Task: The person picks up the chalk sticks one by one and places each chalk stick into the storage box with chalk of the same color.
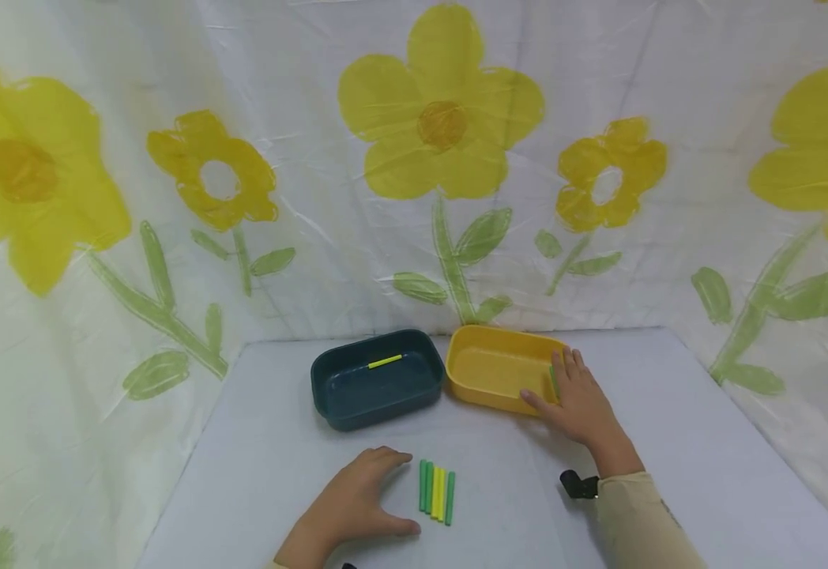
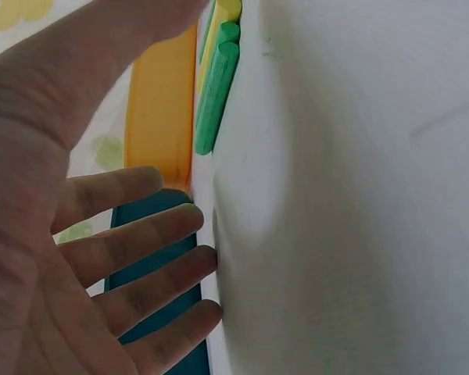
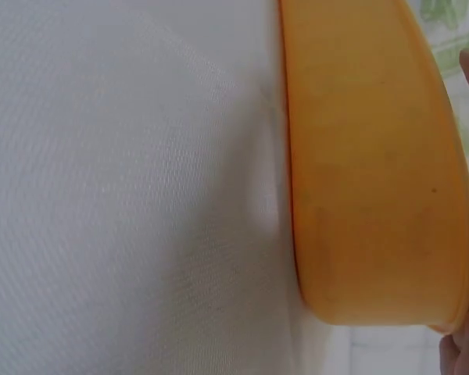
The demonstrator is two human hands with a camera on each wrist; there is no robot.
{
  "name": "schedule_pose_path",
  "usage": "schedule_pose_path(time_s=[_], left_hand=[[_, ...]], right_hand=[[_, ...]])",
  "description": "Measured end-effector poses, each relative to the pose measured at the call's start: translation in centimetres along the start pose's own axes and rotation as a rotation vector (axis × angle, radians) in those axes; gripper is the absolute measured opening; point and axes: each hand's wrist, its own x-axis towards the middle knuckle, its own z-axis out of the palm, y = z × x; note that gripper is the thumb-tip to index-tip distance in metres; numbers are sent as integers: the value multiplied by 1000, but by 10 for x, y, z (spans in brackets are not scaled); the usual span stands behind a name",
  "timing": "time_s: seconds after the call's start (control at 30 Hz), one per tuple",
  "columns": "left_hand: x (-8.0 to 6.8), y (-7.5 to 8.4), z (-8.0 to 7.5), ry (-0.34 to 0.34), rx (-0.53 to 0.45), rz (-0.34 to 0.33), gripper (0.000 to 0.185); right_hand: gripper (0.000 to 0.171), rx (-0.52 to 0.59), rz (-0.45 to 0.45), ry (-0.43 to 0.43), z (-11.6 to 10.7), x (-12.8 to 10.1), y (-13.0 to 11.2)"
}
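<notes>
Left hand (image 1: pixel 357 502) rests open on the table (image 1: pixel 670 442), fingers relaxed, just left of the sticks (image 1: pixel 437 493), which lie side by side. Farther off, right hand (image 1: pixel 579 403) is over the yellow tray's (image 1: pixel 485 367) near-right rim, seemingly pinching a green stick (image 1: pixel 553 381). Blue tray (image 1: pixel 374 379) holds one yellow stick (image 1: pixel 385 361).

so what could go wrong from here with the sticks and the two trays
The right hand rests on the yellow tray's near corner with a green stick at its fingers; pressing the rim could tip or slide the tray into the dark tray beside it. The left hand lies open right next to the row of sticks, so a nudge could roll them apart.
</notes>
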Motion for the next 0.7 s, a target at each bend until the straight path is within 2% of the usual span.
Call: schedule_pose_path(time_s=[0.23, 0.43, 0.7], left_hand=[[10, -5, 4, -26, 103, 43, 97], [15, -4, 7, -57, 144, 37, 94], [19, -2, 10, -36, 190, 51, 91]], right_hand=[[115, -1, 8, -10, 5, 7, -1], [117, -2, 29, -6, 10, 5, -1], [117, -2, 26, 7, 11, 7, 1]])
